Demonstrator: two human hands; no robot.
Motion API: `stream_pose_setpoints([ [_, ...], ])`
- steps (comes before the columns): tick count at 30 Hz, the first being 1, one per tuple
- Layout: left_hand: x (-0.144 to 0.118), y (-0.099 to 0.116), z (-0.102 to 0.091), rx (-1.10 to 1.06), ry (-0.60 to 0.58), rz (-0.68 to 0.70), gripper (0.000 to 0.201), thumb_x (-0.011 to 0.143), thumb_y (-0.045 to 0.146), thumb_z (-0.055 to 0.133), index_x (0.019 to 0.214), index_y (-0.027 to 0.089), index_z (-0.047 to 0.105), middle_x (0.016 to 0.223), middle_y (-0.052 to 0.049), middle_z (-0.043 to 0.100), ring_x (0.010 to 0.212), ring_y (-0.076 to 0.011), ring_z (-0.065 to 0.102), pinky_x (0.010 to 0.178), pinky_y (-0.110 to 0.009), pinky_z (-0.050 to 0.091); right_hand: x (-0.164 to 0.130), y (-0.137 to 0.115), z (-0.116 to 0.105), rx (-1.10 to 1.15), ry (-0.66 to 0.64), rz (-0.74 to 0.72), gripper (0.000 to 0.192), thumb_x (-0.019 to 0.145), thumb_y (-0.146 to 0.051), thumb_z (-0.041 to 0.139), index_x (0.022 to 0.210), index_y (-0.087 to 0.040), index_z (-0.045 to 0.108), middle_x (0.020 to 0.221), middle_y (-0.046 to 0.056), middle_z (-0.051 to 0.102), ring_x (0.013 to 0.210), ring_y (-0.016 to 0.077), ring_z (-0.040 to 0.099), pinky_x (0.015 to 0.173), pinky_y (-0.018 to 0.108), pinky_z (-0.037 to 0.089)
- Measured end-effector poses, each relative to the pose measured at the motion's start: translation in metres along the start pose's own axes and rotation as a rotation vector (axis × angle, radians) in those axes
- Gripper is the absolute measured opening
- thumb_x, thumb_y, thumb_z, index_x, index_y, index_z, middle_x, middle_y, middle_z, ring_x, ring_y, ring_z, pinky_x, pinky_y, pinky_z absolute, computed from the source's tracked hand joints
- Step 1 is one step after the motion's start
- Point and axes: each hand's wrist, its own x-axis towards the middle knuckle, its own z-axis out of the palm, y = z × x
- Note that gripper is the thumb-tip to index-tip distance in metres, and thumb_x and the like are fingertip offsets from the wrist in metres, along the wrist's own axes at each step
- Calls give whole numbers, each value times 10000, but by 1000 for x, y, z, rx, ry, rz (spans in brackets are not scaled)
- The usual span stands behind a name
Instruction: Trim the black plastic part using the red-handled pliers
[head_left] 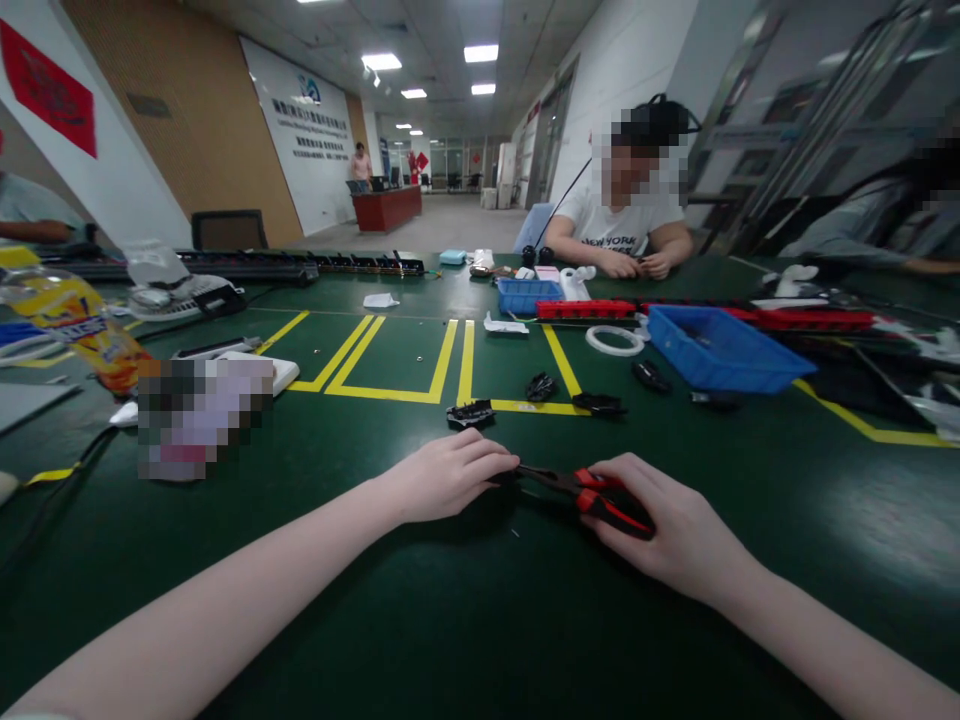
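My right hand [660, 520] is wrapped round the red and black handles of a pair of needle-nose pliers [559, 479]. The jaws point left and reach the fingertips of my left hand [450, 475]. Those fingers are pinched together on a small dark piece [504, 480], mostly hidden, so its kind does not show. A broken-looking black plastic part [471, 413] lies just beyond my left hand. Farther off are a second black part [541, 387] and a flat black one [600, 404]. A thin pale sliver [515, 533] rests on the green table below the pliers.
Yellow tape [382, 396] marks boxes on the green table [420, 640]. A blue bin [727, 350] and a white ring [614, 340] stand at right. At left are a drink bottle [82, 330] and a phone-like item [206, 415]. A co-worker [622, 220] sits opposite.
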Motion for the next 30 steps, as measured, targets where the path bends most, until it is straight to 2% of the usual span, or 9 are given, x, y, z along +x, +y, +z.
stream_pose_setpoints([
  [3,0,0,2,-6,5,6,350,906,191,534,1252,163,481,1227,-96,602,1131,-198,553,941,-366,512,-1,1,-1,-43,5,-23,373,787,-331,603,1136,-226,524,1079,76,624,915,210,645,755,356,567],
  [8,0,0,3,-37,-5,-18,346,911,196,536,1251,169,477,1219,-75,605,1141,-191,552,941,-358,503,0,2,-2,-71,27,-51,381,787,-332,605,1142,-226,517,1074,81,633,945,218,634,771,373,564],
  [16,3,-1,3,-103,-26,-76,320,900,192,543,1218,211,506,1229,-47,598,1145,-181,546,983,-370,462,2,4,1,-137,38,-76,386,803,-403,589,1155,-248,556,1034,66,646,851,199,656,703,347,575],
  [24,0,0,-5,-180,-36,-73,463,813,91,527,1258,215,488,1327,-53,542,1240,-203,480,1073,-428,372,4,-3,-4,-174,10,-51,375,809,-389,586,1152,-240,565,1034,70,634,839,194,658,682,332,582],
  [27,1,8,-14,-200,42,-29,429,806,114,524,1221,219,524,1312,-56,550,1217,-213,491,1095,-453,318,4,-2,-4,-179,-14,-34,382,816,-391,579,1164,-238,548,1045,78,626,855,200,654,697,350,584],
  [30,5,30,-30,-271,242,8,366,832,162,529,1190,241,542,1269,-25,571,1164,-171,514,1057,-365,362,3,-1,-2,-176,-33,-20,374,823,-390,570,1165,-241,538,1051,79,619,866,202,650,711,364,583],
])
